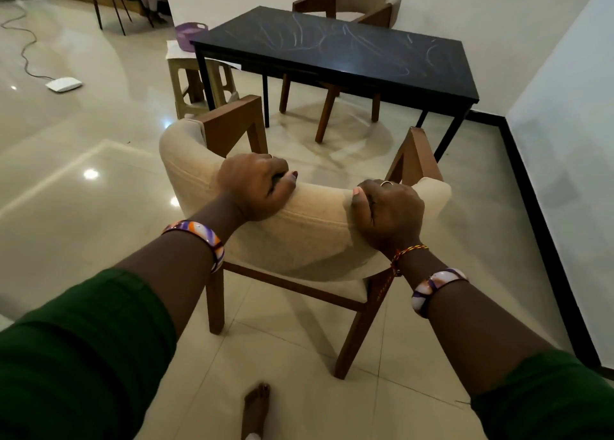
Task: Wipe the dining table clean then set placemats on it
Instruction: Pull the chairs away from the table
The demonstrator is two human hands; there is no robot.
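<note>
Standing well beyond the chair, the dining table (335, 52) is a dark rectangular slab on thin black metal legs, its long side set close to the white wall (564, 91). Pale streaks and smears cross its glossy top, so the wiping looks not yet done, and no placemats show on it. That top seems hard, stiff and slick: a cloth should slide over it easily, and light placemats may skate about unless laid flat and pressed down. Nothing on it needs a grip; it is a surface to work across with a flat palm.

Nearer than the table, and apart from it, is the cream upholstered chair (299, 227) with a brown wooden frame. Its curved padded back is soft under pressure, while the frame looks solid and fairly heavy, so the top rim of the back is a sensible hold for dragging or lifting. The left hand (254, 187) and the right hand (387, 212) are apart, each curled over and gripping that rim, one toward each end of the curve.

At the table's far end stands a second chair (358, 1). Just beside the table's left end a plastic stool (196, 84) carries a purple basket (189, 36). Far left of the table, a white device (63, 84) with a cable lies on the shiny tiled floor (83, 140).
</note>
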